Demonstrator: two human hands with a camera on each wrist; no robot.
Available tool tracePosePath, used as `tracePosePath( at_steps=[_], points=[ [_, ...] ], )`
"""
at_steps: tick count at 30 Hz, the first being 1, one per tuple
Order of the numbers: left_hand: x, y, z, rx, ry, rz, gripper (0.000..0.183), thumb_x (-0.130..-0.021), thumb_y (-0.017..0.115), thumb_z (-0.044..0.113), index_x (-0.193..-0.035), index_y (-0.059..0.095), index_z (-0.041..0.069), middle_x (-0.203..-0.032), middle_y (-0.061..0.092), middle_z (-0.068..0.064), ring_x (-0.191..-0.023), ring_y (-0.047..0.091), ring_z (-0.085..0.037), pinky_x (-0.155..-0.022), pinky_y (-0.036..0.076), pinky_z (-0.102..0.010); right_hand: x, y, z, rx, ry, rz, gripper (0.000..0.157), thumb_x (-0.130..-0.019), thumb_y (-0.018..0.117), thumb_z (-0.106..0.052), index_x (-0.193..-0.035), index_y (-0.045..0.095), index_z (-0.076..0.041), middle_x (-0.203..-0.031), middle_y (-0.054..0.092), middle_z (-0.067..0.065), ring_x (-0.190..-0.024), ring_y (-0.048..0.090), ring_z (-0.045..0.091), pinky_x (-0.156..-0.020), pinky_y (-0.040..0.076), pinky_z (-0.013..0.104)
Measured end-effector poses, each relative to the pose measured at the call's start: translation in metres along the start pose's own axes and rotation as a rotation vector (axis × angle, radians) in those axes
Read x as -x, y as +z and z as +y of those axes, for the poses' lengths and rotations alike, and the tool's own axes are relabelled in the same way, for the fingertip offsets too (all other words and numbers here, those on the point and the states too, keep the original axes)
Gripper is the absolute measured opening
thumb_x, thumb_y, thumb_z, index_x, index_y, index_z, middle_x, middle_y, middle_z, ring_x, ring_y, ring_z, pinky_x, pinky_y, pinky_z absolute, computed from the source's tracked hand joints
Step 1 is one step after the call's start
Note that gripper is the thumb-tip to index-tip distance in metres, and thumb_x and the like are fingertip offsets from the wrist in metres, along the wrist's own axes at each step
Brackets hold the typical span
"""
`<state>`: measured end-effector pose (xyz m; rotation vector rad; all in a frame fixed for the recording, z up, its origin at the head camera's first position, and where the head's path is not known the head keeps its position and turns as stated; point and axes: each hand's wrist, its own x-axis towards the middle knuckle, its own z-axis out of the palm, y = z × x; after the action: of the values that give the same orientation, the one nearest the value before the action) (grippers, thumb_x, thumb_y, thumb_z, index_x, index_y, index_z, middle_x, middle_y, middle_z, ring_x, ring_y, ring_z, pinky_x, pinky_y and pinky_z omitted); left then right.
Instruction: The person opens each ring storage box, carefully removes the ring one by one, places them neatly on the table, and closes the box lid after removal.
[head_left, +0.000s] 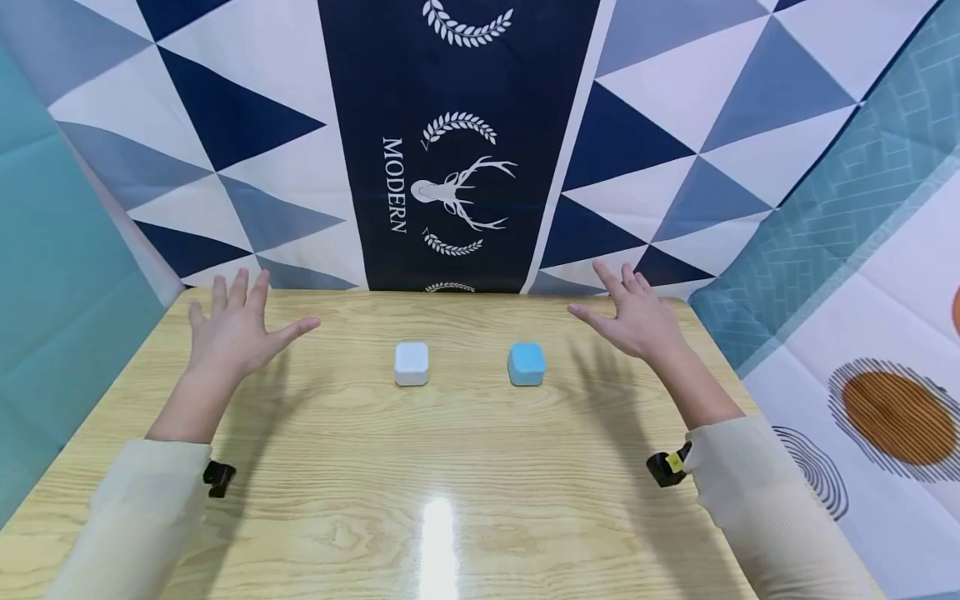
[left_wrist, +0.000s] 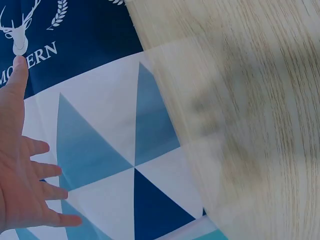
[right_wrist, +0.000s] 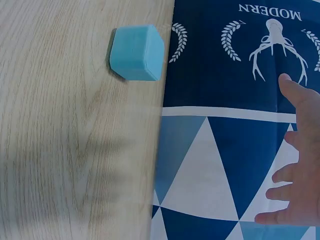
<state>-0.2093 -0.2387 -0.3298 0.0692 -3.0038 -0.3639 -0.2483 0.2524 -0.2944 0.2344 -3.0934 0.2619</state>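
Note:
Near the far edge of the table, a white block (head_left: 412, 364) with rounded corners sits left of a light-blue block (head_left: 527, 364), a gap between them. My left hand (head_left: 234, 329) is raised over the table's left side with fingers spread, holding nothing. On the other side my right hand (head_left: 636, 318) hovers to the right of the blue block, its fingers also spread and apart from it. The right wrist view shows the same blue block (right_wrist: 136, 53) and the right hand (right_wrist: 300, 160). In the left wrist view the left hand (left_wrist: 25, 175) touches nothing, and neither block appears.
The wooden table (head_left: 337, 467) reaches a patterned cloth (head_left: 450, 150) hanging along its back edge. Teal cloth (head_left: 67, 292) hangs at the left, and another patterned cloth (head_left: 862, 333) lines the right. Dark wrist devices show at both sleeves.

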Motion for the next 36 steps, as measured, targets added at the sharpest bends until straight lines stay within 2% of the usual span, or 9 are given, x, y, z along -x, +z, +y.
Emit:
tracePosePath(
  at_steps=[5,9,12,20,27,36],
  points=[
    [-0.001,0.000,0.001,-0.004,0.021,0.057,0.110,-0.076,0.038,0.082,-0.149,0.016,0.002,-0.150,0.021,-0.027,-0.137,0.016,-0.048,-0.100,0.013,-0.072,-0.001,0.001,-0.002,-0.013,-0.017,0.034,0.088,-0.084,0.035,-0.074,-0.152,0.012,-0.023,-0.151,0.021,0.028,-0.135,0.024,0.049,-0.101,0.026,0.067],
    [0.000,0.001,0.002,0.004,0.035,0.093,0.107,-0.077,0.039,0.081,-0.146,0.025,0.001,-0.146,0.029,-0.027,-0.132,0.025,-0.047,-0.099,0.019,-0.069,0.001,0.003,-0.004,-0.015,-0.022,0.070,0.086,-0.085,0.034,-0.073,-0.151,0.016,-0.021,-0.144,0.036,0.029,-0.126,0.037,0.051,-0.091,0.039,0.064],
    [-0.001,0.001,0.002,0.014,0.034,0.104,0.106,-0.077,0.040,0.081,-0.145,0.029,0.000,-0.145,0.031,-0.028,-0.131,0.027,-0.047,-0.100,0.020,-0.068,0.001,0.005,-0.006,-0.033,-0.024,0.094,0.084,-0.086,0.036,-0.072,-0.151,0.021,-0.020,-0.141,0.040,0.028,-0.123,0.041,0.050,-0.087,0.041,0.062],
    [0.001,0.002,-0.003,0.082,0.059,0.088,0.101,-0.078,0.045,0.076,-0.142,0.034,-0.001,-0.140,0.038,-0.031,-0.127,0.033,-0.050,-0.097,0.026,-0.068,-0.001,0.012,-0.012,-0.116,-0.050,0.131,0.078,-0.087,0.043,-0.065,-0.145,0.036,-0.013,-0.141,0.043,0.024,-0.127,0.040,0.045,-0.093,0.039,0.062],
    [0.004,0.010,-0.002,0.160,0.071,0.074,0.096,-0.079,0.051,0.072,-0.140,0.038,-0.001,-0.139,0.041,-0.030,-0.126,0.035,-0.050,-0.097,0.028,-0.067,-0.001,0.020,-0.012,-0.190,-0.090,0.185,0.071,-0.089,0.049,-0.058,-0.142,0.040,-0.012,-0.136,0.050,0.020,-0.113,0.054,0.039,-0.084,0.046,0.055],
    [0.006,0.021,0.005,0.217,0.067,0.079,0.093,-0.081,0.050,0.070,-0.139,0.040,-0.002,-0.138,0.043,-0.029,-0.127,0.036,-0.049,-0.100,0.029,-0.064,-0.001,0.027,-0.017,-0.293,-0.086,0.182,0.067,-0.089,0.052,-0.055,-0.140,0.044,-0.012,-0.133,0.053,0.018,-0.116,0.054,0.038,-0.090,0.045,0.054]
  ],
)
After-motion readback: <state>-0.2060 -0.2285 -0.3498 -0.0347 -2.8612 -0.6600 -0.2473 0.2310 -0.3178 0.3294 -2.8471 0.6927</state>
